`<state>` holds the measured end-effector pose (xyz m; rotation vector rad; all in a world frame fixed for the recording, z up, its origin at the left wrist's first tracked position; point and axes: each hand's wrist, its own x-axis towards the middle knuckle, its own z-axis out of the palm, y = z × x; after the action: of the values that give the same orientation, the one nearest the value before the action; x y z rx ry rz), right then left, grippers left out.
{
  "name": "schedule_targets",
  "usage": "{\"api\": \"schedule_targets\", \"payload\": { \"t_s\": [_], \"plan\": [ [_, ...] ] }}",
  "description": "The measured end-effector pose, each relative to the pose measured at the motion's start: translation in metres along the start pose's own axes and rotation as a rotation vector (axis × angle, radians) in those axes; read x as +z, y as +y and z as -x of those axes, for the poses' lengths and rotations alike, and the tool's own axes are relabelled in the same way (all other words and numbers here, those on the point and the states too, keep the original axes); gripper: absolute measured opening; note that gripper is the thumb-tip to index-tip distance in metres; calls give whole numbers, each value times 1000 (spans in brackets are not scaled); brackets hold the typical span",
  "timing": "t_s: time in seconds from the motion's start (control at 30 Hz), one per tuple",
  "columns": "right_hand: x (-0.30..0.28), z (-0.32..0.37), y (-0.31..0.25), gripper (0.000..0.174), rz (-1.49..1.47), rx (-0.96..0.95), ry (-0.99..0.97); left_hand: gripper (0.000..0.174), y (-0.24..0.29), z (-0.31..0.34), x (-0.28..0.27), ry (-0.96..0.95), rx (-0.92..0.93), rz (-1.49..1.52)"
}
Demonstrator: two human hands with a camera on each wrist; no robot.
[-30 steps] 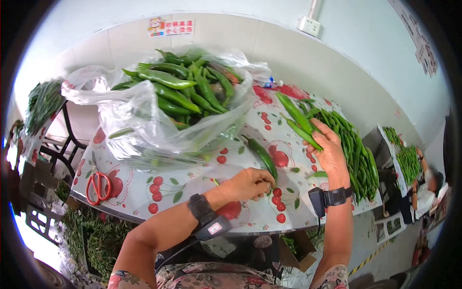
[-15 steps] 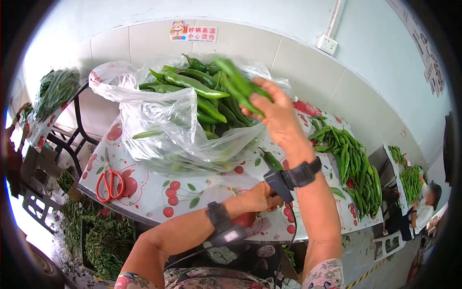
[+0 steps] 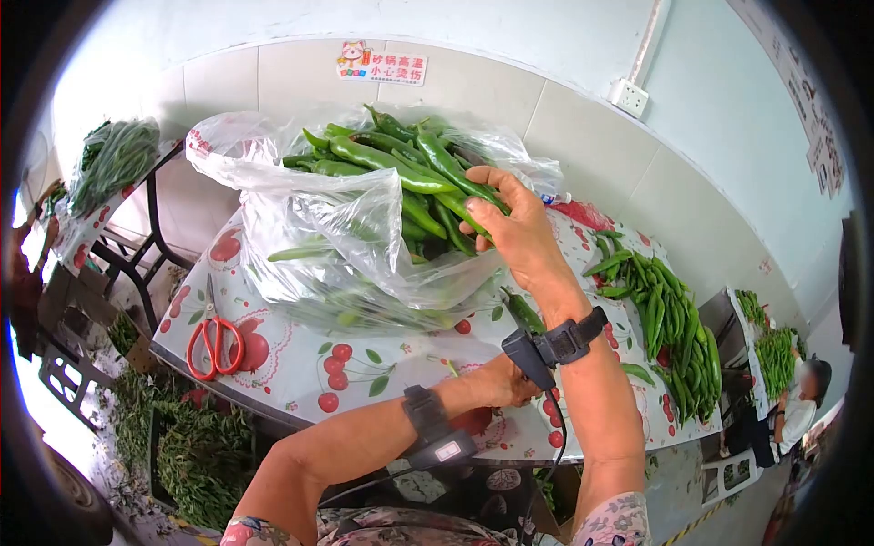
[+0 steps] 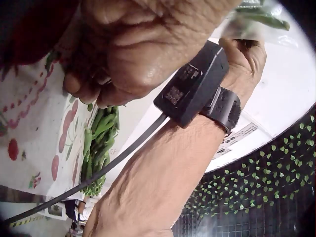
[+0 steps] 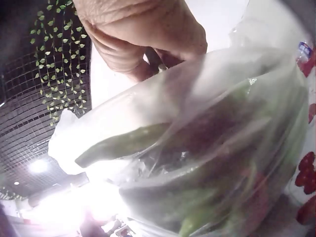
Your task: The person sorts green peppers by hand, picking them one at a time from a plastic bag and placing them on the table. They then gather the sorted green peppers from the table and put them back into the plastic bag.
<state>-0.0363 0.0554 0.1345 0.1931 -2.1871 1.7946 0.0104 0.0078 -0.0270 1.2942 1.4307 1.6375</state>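
Observation:
At the mouth of the clear plastic bag (image 3: 364,246), my right hand (image 3: 521,232) grips long green chili peppers (image 3: 443,162) between thumb and fingers. They lie over the other green peppers filling the bag. Seen from the right wrist, the bag's cloudy side covers much of that hand's work. My left hand (image 4: 133,54) stays low over the tablecloth, its fingers loosely curled with nothing showing in them. In the head view the right wrist's camera partly hides it. Just beyond it lies a single green pepper (image 3: 521,310) on the cloth.
A heap of green peppers (image 3: 669,318) covers the table's right end. Red-handled scissors (image 3: 216,344) lie near the left edge of the cherry-print tablecloth (image 3: 300,364). A cable hangs from the right wrist camera. Another person (image 3: 801,405) sits at a far table on the right.
My right hand has carried the peppers from beside the right-hand heap leftward to the bag's mouth. The left hand stays low over the cloth. The head view has shifted slightly.

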Motion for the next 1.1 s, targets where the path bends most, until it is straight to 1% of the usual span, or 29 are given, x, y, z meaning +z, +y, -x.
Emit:
{"api": "schedule_targets", "payload": {
  "t_s": [0.07,0.13,0.2,0.23,0.3,0.33,0.43,0.53,0.6,0.63,0.7,0.73,0.77,0.83,0.9,0.93,1.0,1.03,1.1],
  "plan": [
    [-3,0,-3,36,-68,45,16,7,1,0,0,-6,-10,31],
    [-9,-5,-4,37,-182,101,29,6,9,2,1,-3,-65,81],
    [-15,-11,-3,39,-216,127,59,4,19,2,0,-1,-152,124],
    [-18,-13,-1,40,-234,140,74,6,25,2,-2,-25,-197,27],
    [-25,-16,1,42,-242,131,64,20,33,2,-7,-73,-285,-165],
    [-28,-17,3,43,-246,127,59,20,32,2,-7,-67,-265,-165],
    [-32,-21,5,44,-224,52,-38,20,22,1,-6,-56,-226,-165],
    [-19,-28,4,42,-320,7,-75,21,21,1,-5,-56,-225,-126],
    [-10,-35,11,39,-156,6,-59,22,24,2,-5,-56,-217,-57],
    [-8,-39,15,37,-73,5,-52,22,26,2,-5,-63,-215,-97],
    [-9,-44,17,38,-32,19,-36,22,27,2,-7,-76,-211,-174],
    [-9,-45,17,39,-11,28,-29,22,20,1,-7,-65,-182,-149],
    [-9,-45,18,39,43,24,9,22,7,-1,-6,-55,-153,-123],
    [-2,-37,10,41,150,20,92,21,3,-1,-3,-28,-110,-96],
    [-6,-33,13,45,75,1,138,21,5,-1,-1,12,-74,-98],
    [-8,-31,14,47,39,-9,157,21,8,-1,-1,-2,-73,-129],
    [-13,-25,12,40,-73,-60,189,22,16,2,-5,-27,-76,-188],
    [-14,-23,11,37,-130,-85,208,22,22,3,-5,-26,-86,-157],
    [-13,-23,14,30,-167,-142,157,22,30,4,-4,-35,-108,-95]
  ]
}}
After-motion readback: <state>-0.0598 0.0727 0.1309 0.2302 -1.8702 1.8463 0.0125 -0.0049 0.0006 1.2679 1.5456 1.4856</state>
